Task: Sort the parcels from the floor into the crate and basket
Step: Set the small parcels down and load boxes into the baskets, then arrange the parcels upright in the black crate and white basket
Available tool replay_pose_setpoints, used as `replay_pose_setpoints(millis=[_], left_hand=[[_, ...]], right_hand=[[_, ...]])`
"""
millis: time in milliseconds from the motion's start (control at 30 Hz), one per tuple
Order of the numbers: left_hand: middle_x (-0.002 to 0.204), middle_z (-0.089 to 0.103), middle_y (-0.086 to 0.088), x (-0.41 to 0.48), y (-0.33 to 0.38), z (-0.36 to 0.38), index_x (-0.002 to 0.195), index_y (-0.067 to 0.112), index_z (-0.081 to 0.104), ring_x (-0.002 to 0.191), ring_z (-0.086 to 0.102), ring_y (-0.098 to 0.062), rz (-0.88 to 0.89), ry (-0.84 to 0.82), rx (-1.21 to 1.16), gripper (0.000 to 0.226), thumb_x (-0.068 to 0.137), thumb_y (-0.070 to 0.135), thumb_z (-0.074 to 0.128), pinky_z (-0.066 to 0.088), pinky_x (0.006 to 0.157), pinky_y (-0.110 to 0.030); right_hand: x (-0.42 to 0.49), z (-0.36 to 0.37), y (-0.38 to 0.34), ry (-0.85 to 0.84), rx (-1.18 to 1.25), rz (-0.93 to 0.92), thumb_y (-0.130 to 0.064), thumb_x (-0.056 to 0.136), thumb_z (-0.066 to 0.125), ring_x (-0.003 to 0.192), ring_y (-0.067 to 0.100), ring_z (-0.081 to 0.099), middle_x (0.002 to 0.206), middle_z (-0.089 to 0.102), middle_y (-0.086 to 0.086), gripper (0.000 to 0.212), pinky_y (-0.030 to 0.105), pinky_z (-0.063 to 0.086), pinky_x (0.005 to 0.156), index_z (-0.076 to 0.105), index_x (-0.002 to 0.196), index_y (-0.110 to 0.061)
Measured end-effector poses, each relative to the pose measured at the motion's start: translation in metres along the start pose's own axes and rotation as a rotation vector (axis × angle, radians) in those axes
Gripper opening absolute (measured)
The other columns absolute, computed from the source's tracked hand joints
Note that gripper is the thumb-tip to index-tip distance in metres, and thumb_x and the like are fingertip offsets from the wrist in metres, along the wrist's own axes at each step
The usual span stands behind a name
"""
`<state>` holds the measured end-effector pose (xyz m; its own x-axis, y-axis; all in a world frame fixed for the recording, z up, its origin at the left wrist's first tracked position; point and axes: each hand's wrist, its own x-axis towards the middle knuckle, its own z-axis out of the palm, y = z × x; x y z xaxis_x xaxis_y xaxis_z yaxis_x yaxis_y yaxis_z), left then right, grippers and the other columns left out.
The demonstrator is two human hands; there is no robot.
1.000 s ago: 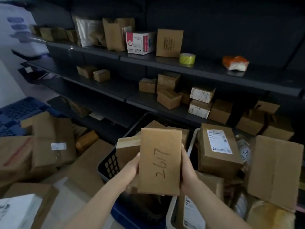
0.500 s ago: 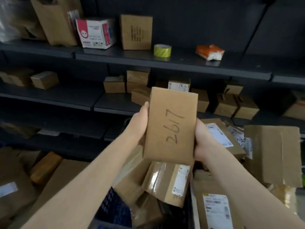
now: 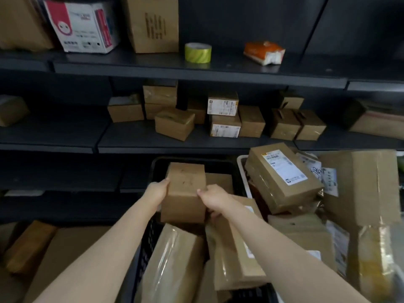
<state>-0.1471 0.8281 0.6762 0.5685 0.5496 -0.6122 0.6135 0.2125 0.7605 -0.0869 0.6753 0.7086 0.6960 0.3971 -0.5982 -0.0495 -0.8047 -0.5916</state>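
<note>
Parcel: plain brown cardboard box, held over the black basket, just below frame centre.

Left hand grips its 9 o'clock edge. Thumb lies on the top face; the other fingers are hidden behind the box.

Right hand grips the 4 o'clock corner, thumb on top and fingers curled under the edge.

Contact between the parcel and the boxes below it: cannot tell.

Basket contents: several brown boxes, with one tape-wrapped box at 6 o'clock of the parcel.

White-rimmed crate stands just beside the basket at 3 o'clock, heaped full. A labelled box lies tilted on top of the heap.

Dark shelves behind, at 12 o'clock, carry small cartons, a yellow-green tape roll and an orange packet.
</note>
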Motion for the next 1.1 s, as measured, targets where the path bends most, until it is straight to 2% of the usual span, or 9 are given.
replay_pose_setpoints(millis=[100, 167, 233, 367, 533, 700, 833, 900, 1100], left_hand=[[0.087, 0.063, -0.014, 0.007, -0.013, -0.007, 0.11, 0.003, 0.059, 0.076, 0.058, -0.025, 0.139, 0.136, 0.032, 0.036, 0.099, 0.033, 0.043, 0.044, 0.063, -0.03], [0.108, 0.064, -0.013, 0.004, -0.016, -0.004, 0.123, 0.012, 0.056, 0.094, 0.059, -0.026, 0.185, 0.067, 0.008, 0.033, 0.1, 0.03, 0.042, 0.049, 0.077, -0.033], [0.124, 0.057, -0.008, 0.0, -0.017, -0.002, 0.133, 0.012, 0.05, 0.101, 0.056, -0.022, 0.267, 0.067, 0.092, 0.037, 0.099, 0.023, 0.043, 0.047, 0.083, -0.033], [0.127, 0.056, -0.005, -0.011, -0.008, -0.004, 0.131, 0.014, 0.053, 0.11, 0.056, -0.021, 0.408, 0.088, 0.149, 0.037, 0.094, 0.013, 0.047, 0.048, 0.093, -0.033], [0.117, 0.057, -0.002, -0.038, 0.002, 0.007, 0.117, 0.012, 0.062, 0.102, 0.048, -0.012, 0.437, -0.048, 0.361, 0.026, 0.096, 0.016, 0.047, 0.038, 0.085, -0.025], [0.107, 0.057, -0.001, -0.074, -0.004, 0.036, 0.112, 0.012, 0.062, 0.099, 0.05, -0.014, 0.455, -0.061, 0.406, 0.021, 0.097, 0.016, 0.048, 0.037, 0.086, -0.024], [0.085, 0.06, -0.001, -0.106, -0.003, 0.085, 0.088, 0.015, 0.063, 0.089, 0.055, -0.019, 0.501, -0.067, 0.339, 0.015, 0.094, 0.012, 0.05, 0.038, 0.076, -0.025], [0.086, 0.06, -0.002, -0.125, -0.003, 0.119, 0.096, 0.012, 0.065, 0.081, 0.055, -0.016, 0.522, -0.115, 0.356, 0.016, 0.094, 0.013, 0.05, 0.039, 0.068, -0.025], [0.09, 0.057, -0.003, -0.169, -0.02, 0.221, 0.117, 0.004, 0.06, 0.078, 0.053, -0.015, 0.474, -0.161, 0.386, 0.026, 0.095, 0.015, 0.053, 0.04, 0.068, -0.027]], right_hand=[[0.002, 0.023, 0.002, 0.047, -0.211, -0.106, -0.015, 0.096, 0.042, 0.117, 0.036, 0.053, 0.13, 0.054, 0.021, 0.037, 0.04, 0.045, 0.097, 0.05, 0.129, 0.0], [0.0, 0.025, 0.008, 0.051, -0.168, -0.162, -0.014, 0.096, 0.041, 0.122, 0.033, 0.05, 0.137, 0.049, 0.016, 0.044, 0.034, 0.042, 0.1, 0.04, 0.139, -0.004], [-0.006, 0.016, 0.013, 0.058, -0.131, -0.209, -0.012, 0.095, 0.042, 0.122, 0.03, 0.053, 0.142, 0.046, 0.011, 0.045, 0.033, 0.044, 0.1, 0.044, 0.14, -0.009], [-0.016, -0.021, 0.031, 0.208, -0.123, -0.197, -0.015, 0.095, 0.046, 0.113, 0.027, 0.059, 0.126, 0.06, 0.009, 0.033, 0.035, 0.048, 0.096, 0.06, 0.124, -0.009], [-0.035, -0.057, 0.056, 0.29, -0.043, -0.142, -0.016, 0.095, 0.048, 0.083, 0.022, 0.062, 0.097, 0.064, 0.007, 0.03, 0.034, 0.05, 0.077, 0.06, 0.122, -0.007], [-0.062, -0.075, 0.078, 0.266, -0.234, -0.179, -0.023, 0.096, 0.05, 0.103, 0.022, 0.06, 0.124, 0.061, 0.01, 0.036, 0.026, 0.042, 0.08, 0.057, 0.128, -0.008], [-0.092, -0.097, 0.109, 0.336, -0.32, -0.217, -0.025, 0.093, 0.051, 0.109, 0.025, 0.058, 0.117, 0.064, 0.009, 0.03, 0.034, 0.048, 0.092, 0.064, 0.115, -0.009], [-0.107, -0.114, 0.133, 0.366, -0.347, -0.232, -0.024, 0.092, 0.051, 0.106, 0.025, 0.06, 0.111, 0.065, 0.008, 0.026, 0.035, 0.05, 0.09, 0.066, 0.106, -0.009], [-0.146, -0.177, 0.217, 0.477, -0.263, -0.312, -0.022, 0.094, 0.05, 0.105, 0.021, 0.061, 0.113, 0.066, 0.004, 0.029, 0.033, 0.05, 0.09, 0.063, 0.118, -0.014]])
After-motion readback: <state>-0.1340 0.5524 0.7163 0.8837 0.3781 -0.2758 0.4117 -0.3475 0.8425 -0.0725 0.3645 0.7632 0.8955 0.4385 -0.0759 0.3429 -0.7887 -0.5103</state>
